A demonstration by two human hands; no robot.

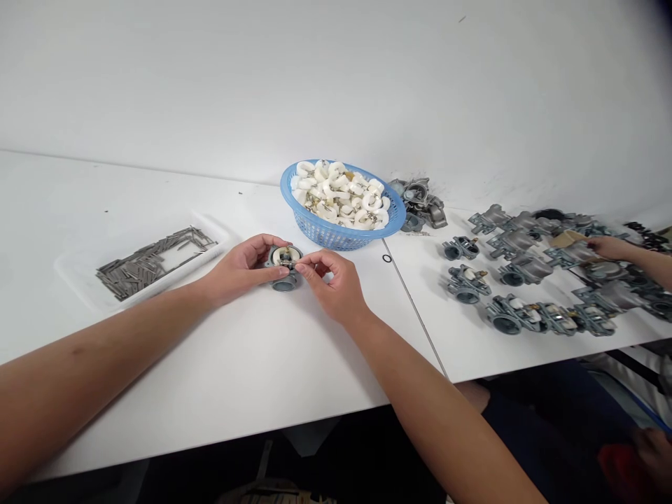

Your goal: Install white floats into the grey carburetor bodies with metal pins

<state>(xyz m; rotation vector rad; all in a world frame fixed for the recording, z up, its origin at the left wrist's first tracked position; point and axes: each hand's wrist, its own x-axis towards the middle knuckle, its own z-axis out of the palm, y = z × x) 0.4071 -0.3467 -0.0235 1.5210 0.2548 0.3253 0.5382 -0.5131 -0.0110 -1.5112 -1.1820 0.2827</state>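
Left hand (pixel 239 269) curled and partly closed, holding a carburetor (pixel 285 282) against the fingers and thumb. Right hand (pixel 333 283) nearly closed, fingertips (pixel 303 267) pinched at the carburetor's top, on something too small to tell. White float (pixel 281 256) already seated inside it. Farther out, a blue basket (pixel 341 234) heaped with more floats, a plastic tray (pixel 73 276) of metal pins (pixel 152 262), many more carburetors (pixel 467 283) at right, and a co-worker's hand (pixel 612 246) among them.
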